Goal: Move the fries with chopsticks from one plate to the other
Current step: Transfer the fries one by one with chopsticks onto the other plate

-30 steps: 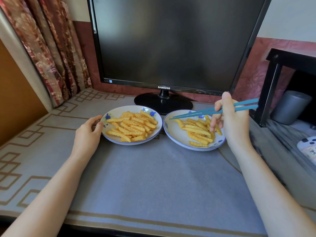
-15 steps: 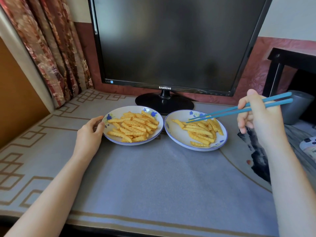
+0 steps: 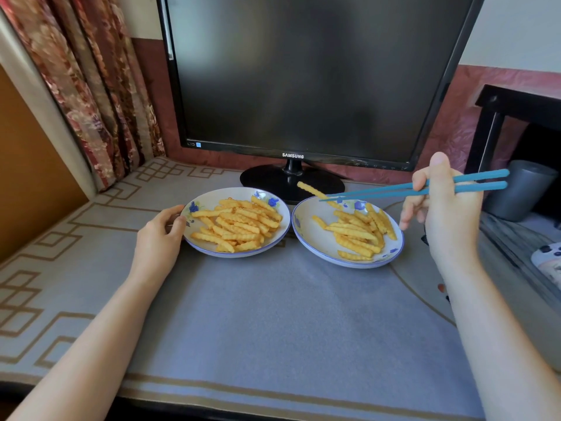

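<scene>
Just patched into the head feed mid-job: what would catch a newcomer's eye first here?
A single crinkle fry pinched in the tips of blue chopsticks, up over the far rim of the right plate, held by the right hand. The left hand grips the edge of the fuller left plate. Behind both looms a dark monitor.

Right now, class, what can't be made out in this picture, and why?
Head view:
- Palm-side grip of the right hand on the chopsticks: hidden by the hand's back.
- Spotted white object: cut off by the right edge.
- Bottom of the fries pile on the left plate: covered by upper fries.
</scene>
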